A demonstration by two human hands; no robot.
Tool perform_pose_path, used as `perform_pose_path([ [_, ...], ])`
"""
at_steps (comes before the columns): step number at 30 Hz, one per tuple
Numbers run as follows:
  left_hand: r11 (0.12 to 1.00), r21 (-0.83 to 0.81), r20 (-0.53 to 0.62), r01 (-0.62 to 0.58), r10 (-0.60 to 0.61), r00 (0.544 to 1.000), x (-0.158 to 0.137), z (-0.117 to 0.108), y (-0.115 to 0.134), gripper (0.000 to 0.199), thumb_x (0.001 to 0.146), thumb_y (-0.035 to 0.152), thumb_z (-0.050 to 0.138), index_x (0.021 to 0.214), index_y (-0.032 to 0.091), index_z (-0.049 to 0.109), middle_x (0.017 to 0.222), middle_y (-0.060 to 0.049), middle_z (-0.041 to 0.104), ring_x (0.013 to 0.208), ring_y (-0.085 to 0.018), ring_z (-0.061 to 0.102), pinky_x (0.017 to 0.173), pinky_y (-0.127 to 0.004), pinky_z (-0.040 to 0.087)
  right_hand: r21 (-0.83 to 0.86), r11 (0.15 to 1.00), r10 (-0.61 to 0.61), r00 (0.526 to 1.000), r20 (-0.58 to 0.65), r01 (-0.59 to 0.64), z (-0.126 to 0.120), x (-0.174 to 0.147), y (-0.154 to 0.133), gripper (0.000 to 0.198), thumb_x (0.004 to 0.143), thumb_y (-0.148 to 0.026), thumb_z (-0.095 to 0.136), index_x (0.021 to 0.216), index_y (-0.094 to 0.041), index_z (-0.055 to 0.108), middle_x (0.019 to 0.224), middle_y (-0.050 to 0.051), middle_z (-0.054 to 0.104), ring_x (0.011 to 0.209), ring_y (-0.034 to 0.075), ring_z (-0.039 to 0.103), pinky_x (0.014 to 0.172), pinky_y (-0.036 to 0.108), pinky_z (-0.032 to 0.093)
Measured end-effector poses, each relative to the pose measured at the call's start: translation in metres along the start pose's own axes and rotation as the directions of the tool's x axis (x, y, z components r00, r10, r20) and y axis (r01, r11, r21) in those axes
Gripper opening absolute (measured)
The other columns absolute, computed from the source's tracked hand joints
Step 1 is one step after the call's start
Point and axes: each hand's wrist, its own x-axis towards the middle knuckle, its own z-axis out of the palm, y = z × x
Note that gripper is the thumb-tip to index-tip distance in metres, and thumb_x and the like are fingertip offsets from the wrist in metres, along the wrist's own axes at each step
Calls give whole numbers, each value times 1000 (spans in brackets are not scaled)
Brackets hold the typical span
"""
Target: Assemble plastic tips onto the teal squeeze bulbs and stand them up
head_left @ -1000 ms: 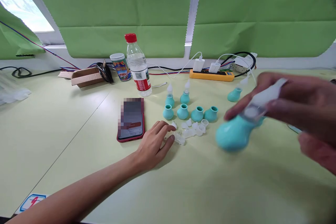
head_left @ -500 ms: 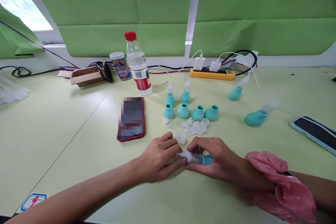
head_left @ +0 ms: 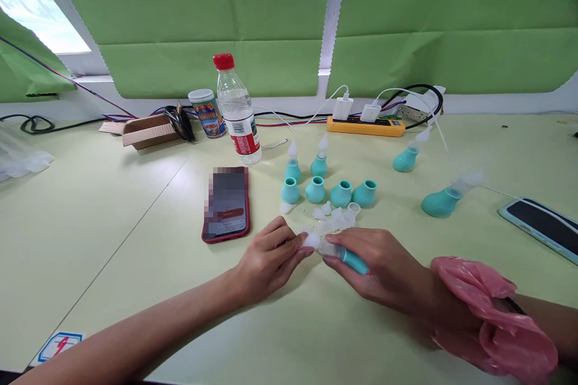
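Note:
My right hand [head_left: 383, 264] is closed around a nasal aspirator, with its teal bulb [head_left: 355, 261] against the palm and its clear tube [head_left: 330, 248] between thumb and fingers. At the tube's other end, my left hand [head_left: 274, 258] pinches the soft white tip [head_left: 311, 241]. The aspirator lies tilted just above the table. Loose translucent parts [head_left: 336, 216] are spread right behind my hands, partly hidden by them. Beyond these stands a row of several open teal bulbs [head_left: 315, 190]. Two upright aspirators with white tips [head_left: 318, 165] are behind that row.
Two more aspirators [head_left: 441, 202] lean at the right, near a phone [head_left: 542, 225] with a white cable. A red-cased phone [head_left: 226, 204] lies left of the bulbs. At the back are a water bottle [head_left: 239, 117], a can [head_left: 208, 114], a cardboard tray [head_left: 151, 131] and a yellow power strip [head_left: 365, 126].
Both hands have moved slightly away from me, toward the loose parts, with the aspirator. Its bulb end now angles more toward me. My left hand still pinches the tip.

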Motion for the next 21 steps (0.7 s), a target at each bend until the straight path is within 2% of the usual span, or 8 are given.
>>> perform_pose_path([
  [4, 994, 105, -96, 6, 4, 995, -1, 0, -8, 33, 73, -3, 51, 99, 16, 58, 64, -2, 51, 60, -11, 37, 51, -23, 36, 109, 990, 96, 995, -14, -94, -3, 4, 0, 18, 78, -29, 53, 85, -14, 60, 81, 8, 66, 70, 18, 61, 61, 28, 46],
  [8, 960, 188, 32, 206, -215, 976, -4, 3, -21, 32, 77, 5, 49, 107, 16, 54, 69, -3, 58, 63, -14, 41, 54, -26, 42, 383, 888, 245, 967, 76, -255, -7, 9, -3, 18, 79, -31, 52, 87, -17, 58, 80, 4, 64, 70, 14, 59, 63, 26, 46],
  [9, 942, 213, 71, 260, -280, 957, -4, 4, -23, 33, 78, 6, 48, 110, 16, 52, 72, -4, 60, 65, -15, 43, 55, -27, 43, 480, 819, 277, 949, 149, -314, -7, 9, -4, 18, 79, -33, 51, 87, -17, 57, 78, 3, 62, 68, 13, 58, 61, 25, 46],
  [11, 917, 232, 100, 325, -355, 929, -3, 5, -24, 36, 78, 8, 47, 113, 16, 50, 80, -6, 61, 71, -16, 46, 57, -28, 45, 677, 589, 297, 897, 328, -442, -7, 11, -5, 21, 81, -37, 49, 84, -17, 54, 72, 2, 58, 61, 12, 57, 56, 24, 46],
  [13, 932, 186, 71, 311, -329, 942, -2, 5, -20, 35, 77, 8, 48, 112, 15, 50, 88, -8, 60, 77, -17, 48, 62, -29, 47, 790, 298, 264, 841, 472, -537, -5, 12, -6, 25, 81, -41, 47, 81, -16, 49, 66, 0, 54, 53, 11, 57, 51, 25, 46],
  [15, 970, 115, 21, 215, -219, 976, 0, 3, -13, 32, 75, 7, 52, 106, 14, 52, 88, -8, 59, 79, -16, 50, 65, -30, 47, 807, 53, 238, 792, 562, -588, -2, 13, -7, 28, 81, -44, 45, 77, -16, 45, 62, -1, 52, 47, 11, 56, 46, 25, 46],
  [18, 997, 73, -6, 25, -24, 1000, 2, 1, -3, 30, 72, 7, 58, 101, 12, 54, 85, -9, 58, 77, -15, 50, 64, -29, 46, 767, -173, 229, 732, 642, -618, 4, 14, -6, 28, 80, -43, 47, 75, -16, 43, 60, -2, 51, 45, 10, 53, 41, 23, 44],
  [21, 993, 112, 17, -47, 45, 999, 2, 2, 3, 27, 73, 11, 60, 99, 13, 55, 84, -9, 57, 74, -15, 48, 60, -29, 46, 737, -281, 180, 720, 670, -615, 9, 12, -5, 26, 81, -41, 46, 77, -15, 47, 64, 0, 52, 51, 10, 52, 43, 21, 44],
])
